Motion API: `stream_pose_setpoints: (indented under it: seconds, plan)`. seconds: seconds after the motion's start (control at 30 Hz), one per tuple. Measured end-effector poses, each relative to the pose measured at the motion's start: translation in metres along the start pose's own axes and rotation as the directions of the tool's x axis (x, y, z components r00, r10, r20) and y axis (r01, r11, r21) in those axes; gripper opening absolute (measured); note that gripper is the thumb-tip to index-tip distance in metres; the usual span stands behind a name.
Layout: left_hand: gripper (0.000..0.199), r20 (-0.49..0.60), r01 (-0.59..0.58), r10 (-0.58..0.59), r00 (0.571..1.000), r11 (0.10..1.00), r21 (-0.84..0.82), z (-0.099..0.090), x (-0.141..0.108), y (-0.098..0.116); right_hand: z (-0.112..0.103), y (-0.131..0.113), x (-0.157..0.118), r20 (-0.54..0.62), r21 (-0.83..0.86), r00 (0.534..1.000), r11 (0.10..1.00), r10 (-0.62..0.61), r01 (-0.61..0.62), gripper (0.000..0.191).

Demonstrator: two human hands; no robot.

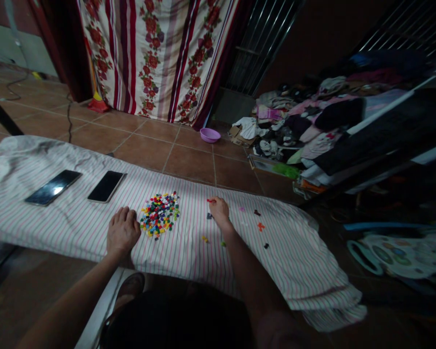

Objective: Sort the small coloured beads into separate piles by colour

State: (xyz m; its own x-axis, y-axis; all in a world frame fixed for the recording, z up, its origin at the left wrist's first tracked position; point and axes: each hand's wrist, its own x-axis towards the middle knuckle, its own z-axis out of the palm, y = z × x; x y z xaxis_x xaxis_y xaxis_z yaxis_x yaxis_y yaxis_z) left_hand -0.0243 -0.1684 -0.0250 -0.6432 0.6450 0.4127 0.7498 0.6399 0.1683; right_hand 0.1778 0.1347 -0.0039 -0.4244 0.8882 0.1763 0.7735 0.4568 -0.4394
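My left hand (123, 230) rests palm down on the striped cloth (189, 261), fingers lying on it and holding nothing. Just right of its fingertips spreads a pile of small coloured bead-like pieces (160, 213). My right hand (220, 211) is closed in a pinch on a small red bead-like piece (210, 200). Close below those fingers lies a small dark grey group (209, 216). Sorted by colour around my right forearm are yellow pieces (205, 239), green pieces (223, 244), orange pieces (261, 226), black pieces (266, 245), brown pieces (257, 212) and pink pieces (241, 209).
Two phones, one dark (54, 187) and one light-edged (106, 186), lie on the cloth at left. Beyond are a tiled floor (148, 145), a purple basin (210, 135) and a flowered curtain (160, 58). Heaped clothes (305, 116) fill the right side.
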Motion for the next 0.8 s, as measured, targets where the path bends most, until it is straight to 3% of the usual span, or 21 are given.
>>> stream_pose_setpoints:
  seconds: [0.3, 0.8]
  plan:
    - [0.031, -0.026, -0.023, 0.023, 0.999, 1.0, 0.017, -0.001, 0.0, 0.0, 0.005, 0.0, 0.011, 0.069, -0.058, 0.997, 0.997, 0.047, -0.043, 0.033]
    - [0.032, -0.03, -0.004, 0.004, 1.0, 1.0, -0.001, -0.001, -0.001, 0.0, 0.001, -0.002, 0.02, 0.15, -0.137, 0.985, 0.989, 0.082, -0.062, 0.027]
